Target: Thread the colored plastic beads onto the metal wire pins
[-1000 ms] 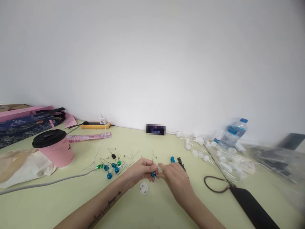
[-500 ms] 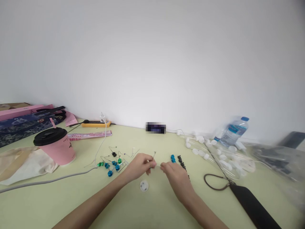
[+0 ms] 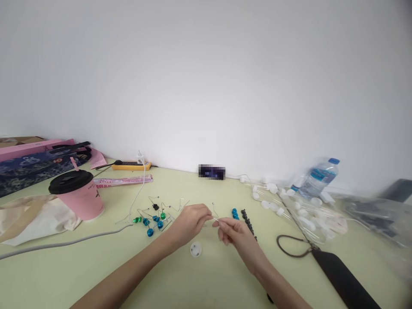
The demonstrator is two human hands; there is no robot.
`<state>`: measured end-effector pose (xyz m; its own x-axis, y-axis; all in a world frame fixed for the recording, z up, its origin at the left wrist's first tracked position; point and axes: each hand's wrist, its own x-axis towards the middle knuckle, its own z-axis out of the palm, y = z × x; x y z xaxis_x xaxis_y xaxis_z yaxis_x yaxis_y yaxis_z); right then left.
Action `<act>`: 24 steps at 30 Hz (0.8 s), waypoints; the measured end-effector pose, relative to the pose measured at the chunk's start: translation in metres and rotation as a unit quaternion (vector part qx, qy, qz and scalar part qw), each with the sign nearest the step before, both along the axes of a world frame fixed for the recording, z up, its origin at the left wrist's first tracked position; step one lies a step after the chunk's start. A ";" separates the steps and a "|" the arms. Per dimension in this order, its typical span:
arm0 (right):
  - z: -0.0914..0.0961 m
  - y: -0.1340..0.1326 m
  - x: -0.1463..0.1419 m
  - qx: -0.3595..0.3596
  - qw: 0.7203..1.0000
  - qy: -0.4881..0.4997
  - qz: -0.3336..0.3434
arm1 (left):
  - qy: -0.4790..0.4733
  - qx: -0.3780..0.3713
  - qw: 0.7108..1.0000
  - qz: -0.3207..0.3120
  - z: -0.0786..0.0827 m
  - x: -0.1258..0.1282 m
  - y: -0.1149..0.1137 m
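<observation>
At the left, a pink cup (image 3: 82, 201) stands on the surface (image 3: 144, 277), well apart from the hands. A grey cable (image 3: 74, 245) runs in from the left side toward the wired beads (image 3: 149, 232) — blue, green and black — lying near the left hand (image 3: 193, 219). That hand is narrow, thumb and fingertips pinched on a thin wire (image 3: 215, 210); whether its palm hides a bead, I cannot tell. The wire is in the air between both hands, a slim curved length sticking up. The right hand (image 3: 236, 231) pinches narrow on it too, other fingers curled.

The step in hand looks like bending or straightening the wire; the next move seems to call for a steady left pinch and small right-fingertip turns.

Room to move lies mostly toward the person, past the dish (image 3: 195, 256), which touches neither hand; the near edge is out of view. Rightward is tighter — blue beads (image 3: 235, 213) and black beads (image 3: 247, 221) just beside the right hand, then a cord loop (image 3: 289, 258) and capped tubes (image 3: 265, 204).
</observation>
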<state>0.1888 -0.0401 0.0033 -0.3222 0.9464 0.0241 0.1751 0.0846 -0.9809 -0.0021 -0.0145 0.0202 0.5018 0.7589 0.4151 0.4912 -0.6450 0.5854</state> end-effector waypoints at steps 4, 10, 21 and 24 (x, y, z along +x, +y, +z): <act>-0.010 -0.003 0.002 0.324 0.927 -0.183 -0.036 | -0.061 -0.214 0.975 -0.017 -0.009 -0.001 0.007; -0.003 -0.009 -0.002 0.216 0.956 -0.178 -0.082 | -0.077 -0.224 0.971 -0.028 -0.006 0.001 0.005; 0.015 0.006 0.014 0.089 0.949 -0.302 0.015 | 0.092 -0.297 0.948 -0.069 -0.011 -0.019 0.017; 0.023 0.007 0.021 0.071 0.946 -0.315 0.037 | 0.171 -0.318 0.929 -0.078 -0.019 -0.022 0.022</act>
<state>0.2102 -0.0328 0.0263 -0.3807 0.9220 -0.0702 0.7090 0.2423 -0.6623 -0.0244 0.0071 0.0014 0.6466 0.7030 -0.2961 0.6478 -0.3012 0.6997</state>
